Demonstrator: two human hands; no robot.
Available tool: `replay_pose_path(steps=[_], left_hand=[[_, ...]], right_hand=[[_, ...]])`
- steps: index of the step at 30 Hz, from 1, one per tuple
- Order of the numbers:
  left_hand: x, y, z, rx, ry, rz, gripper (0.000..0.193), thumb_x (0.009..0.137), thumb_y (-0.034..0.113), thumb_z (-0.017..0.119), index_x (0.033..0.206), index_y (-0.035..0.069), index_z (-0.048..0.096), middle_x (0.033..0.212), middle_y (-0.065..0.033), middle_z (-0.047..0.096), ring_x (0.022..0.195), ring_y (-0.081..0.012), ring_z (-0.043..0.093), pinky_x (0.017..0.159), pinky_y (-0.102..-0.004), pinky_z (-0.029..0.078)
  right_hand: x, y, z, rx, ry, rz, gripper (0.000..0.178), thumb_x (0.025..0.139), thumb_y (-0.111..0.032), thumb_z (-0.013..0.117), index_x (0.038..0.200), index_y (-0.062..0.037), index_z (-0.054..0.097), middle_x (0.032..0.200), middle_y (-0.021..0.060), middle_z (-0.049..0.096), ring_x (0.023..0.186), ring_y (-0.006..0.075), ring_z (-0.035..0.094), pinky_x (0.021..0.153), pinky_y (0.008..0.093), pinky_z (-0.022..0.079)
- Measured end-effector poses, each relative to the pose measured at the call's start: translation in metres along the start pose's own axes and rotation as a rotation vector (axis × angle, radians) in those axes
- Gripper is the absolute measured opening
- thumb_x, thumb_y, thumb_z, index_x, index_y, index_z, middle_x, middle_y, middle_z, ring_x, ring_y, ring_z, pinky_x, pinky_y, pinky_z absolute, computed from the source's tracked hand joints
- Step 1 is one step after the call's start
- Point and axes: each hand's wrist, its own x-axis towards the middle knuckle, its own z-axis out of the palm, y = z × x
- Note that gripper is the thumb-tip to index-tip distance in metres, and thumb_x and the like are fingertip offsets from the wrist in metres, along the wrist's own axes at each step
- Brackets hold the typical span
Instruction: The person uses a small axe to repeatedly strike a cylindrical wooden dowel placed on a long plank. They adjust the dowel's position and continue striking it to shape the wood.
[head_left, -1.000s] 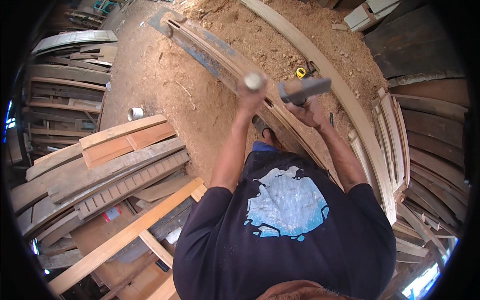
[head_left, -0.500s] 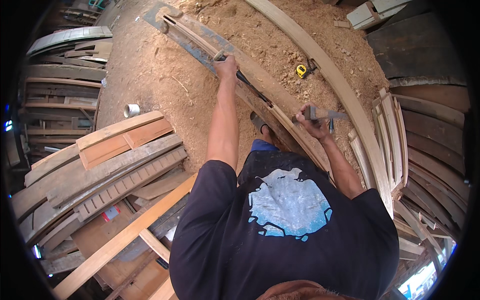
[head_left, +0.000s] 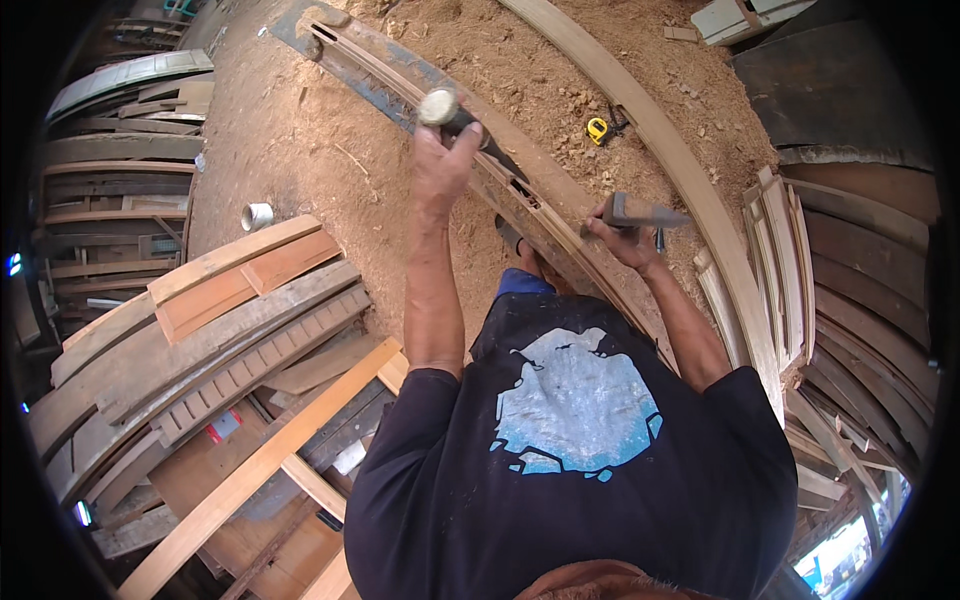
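While stretching both forearms forward from a dark shirt with a pale blue print, has a long yellowish board slanting at the near left and stacked timber just beyond. Holds in the right hand, with fingers curled around the grip, a dark hammer-like tool, blocky end to the left, tapered end to the right. Grips with the left hand, a little farther off, a chisel-like tool, fingers and thumb wrapped about the handle just below a pale round butt. Slants the dark shaft nearer and rightward, toward a slot in a long, narrow wooden workpiece; cannot tell contact from a slight gap at the tip. Has this workpiece lying lengthwise on a wider, worn plank, running from near right to far left, just left of the right hand. Farther off, has a yellow tape measure resting on sawdust, beside a long pale beam on the right.
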Motion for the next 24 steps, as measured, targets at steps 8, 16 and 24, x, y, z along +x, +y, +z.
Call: replay_pose_path(steps=[8, 16, 24], left_hand=[[-0.017, -0.032, 0.018, -0.210, 0.083, 0.111, 0.020, 0.093, 0.004, 0.068, 0.098, 0.009, 0.049, 0.074, -0.0009, 0.059, 0.065, -0.0103, 0.061, 0.061, -0.0268, 0.051], [-0.013, -0.053, 0.016, -0.171, 0.095, 0.117, 0.017, 0.095, 0.003, 0.064, 0.095, 0.008, 0.047, 0.070, -0.0027, 0.056, 0.058, -0.0120, 0.058, 0.055, -0.0287, 0.051], [-0.008, -0.061, 0.003, -0.153, 0.107, 0.122, 0.016, 0.092, -0.001, 0.062, 0.093, 0.007, 0.048, 0.067, -0.0043, 0.056, 0.056, -0.0147, 0.059, 0.054, -0.0317, 0.053]], right_hand=[[0.007, -0.142, -0.024, -0.037, 0.317, -0.268, 0.037, 0.087, -0.028, 0.082, 0.100, 0.0006, 0.063, 0.081, 0.0047, 0.066, 0.073, 0.0120, 0.063, 0.064, 0.0285, 0.052], [-0.004, -0.217, -0.033, 0.120, 0.354, -0.408, 0.031, 0.087, -0.029, 0.082, 0.090, -0.0007, 0.069, 0.068, 0.0019, 0.065, 0.063, 0.0099, 0.061, 0.058, 0.0271, 0.050], [-0.005, -0.235, -0.034, 0.281, 0.343, -0.567, 0.027, 0.088, -0.024, 0.081, 0.091, -0.0002, 0.069, 0.067, 0.0041, 0.066, 0.061, 0.0113, 0.063, 0.056, 0.0272, 0.051]])
